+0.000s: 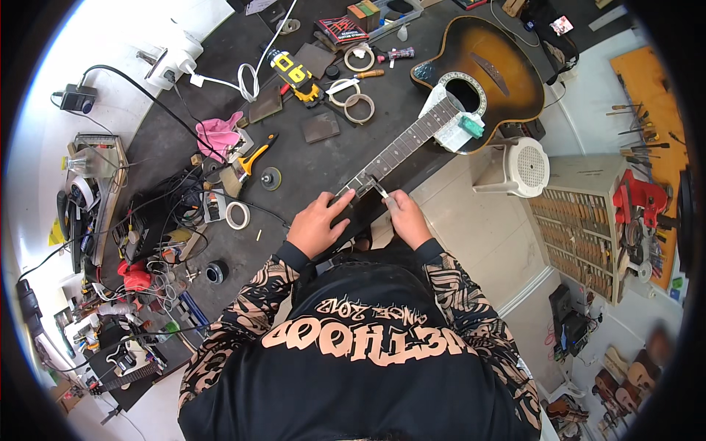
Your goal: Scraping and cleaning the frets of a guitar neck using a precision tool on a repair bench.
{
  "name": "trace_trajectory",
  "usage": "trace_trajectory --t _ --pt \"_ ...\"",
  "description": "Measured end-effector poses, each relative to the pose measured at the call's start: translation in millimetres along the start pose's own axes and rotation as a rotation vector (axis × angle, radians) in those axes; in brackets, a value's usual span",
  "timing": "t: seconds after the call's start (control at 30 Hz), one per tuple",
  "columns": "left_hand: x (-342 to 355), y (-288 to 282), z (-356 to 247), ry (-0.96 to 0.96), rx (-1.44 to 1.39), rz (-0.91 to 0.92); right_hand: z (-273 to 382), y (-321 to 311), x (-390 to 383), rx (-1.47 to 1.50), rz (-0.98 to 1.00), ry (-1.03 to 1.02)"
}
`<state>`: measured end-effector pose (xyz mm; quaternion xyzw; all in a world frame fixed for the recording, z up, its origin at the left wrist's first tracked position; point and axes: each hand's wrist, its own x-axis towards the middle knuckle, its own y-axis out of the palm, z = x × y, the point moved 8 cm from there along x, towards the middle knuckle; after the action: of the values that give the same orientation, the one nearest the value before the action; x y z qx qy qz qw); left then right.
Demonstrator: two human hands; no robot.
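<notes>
An acoustic guitar (467,55) with a brown-and-black sunburst top lies across the dark bench, its fretted neck (401,151) pointing toward me. My left hand (318,226) straddles the near end of the neck, index finger on the fretboard and thumb apart on the near side. The headstock is mostly hidden by this hand. My right hand (406,219) is closed round a small hammer-like tool (380,190) with a pale handle. Its dark end meets the fretboard beside my left fingers. Over the soundhole edge lie white paper (450,134) and a green object (471,126).
A yellow-black power tool (296,77), tape rolls (359,108), a dark flat block (321,127) and an orange-handled tool (256,156) lie beyond the neck. Cables and clutter fill the left side. A white stool (526,167) and a drawer cabinet (577,228) stand right.
</notes>
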<state>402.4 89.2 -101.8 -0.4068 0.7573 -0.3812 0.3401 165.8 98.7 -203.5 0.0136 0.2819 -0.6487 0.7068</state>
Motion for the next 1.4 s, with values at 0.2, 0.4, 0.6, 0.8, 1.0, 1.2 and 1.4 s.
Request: trace_trajectory --t 0.2,0.4,0.6,0.8,1.0,1.2,1.4 --pt "2 2 1 -0.003 0.011 -0.012 -6 -1 2 0.004 -0.008 -0.02" --pt "2 4 1 -0.004 0.037 0.029 -10 2 4 0.033 -0.019 0.007" --pt "2 4 4 -0.023 0.049 0.008 -14 5 8 0.064 -0.004 0.001" --pt "1 4 0 0.0 0.055 0.03 -14 5 8 0.063 -0.005 0.02" --pt "1 4 -4 0.004 0.065 0.036 -12 3 8 0.049 -0.02 -0.025" --pt "2 3 -5 -0.029 0.059 0.02 -11 3 7 0.048 -0.009 -0.007" --pt "2 5 -1 -0.002 0.06 -0.01 -11 4 8 0.054 0.007 -0.002"
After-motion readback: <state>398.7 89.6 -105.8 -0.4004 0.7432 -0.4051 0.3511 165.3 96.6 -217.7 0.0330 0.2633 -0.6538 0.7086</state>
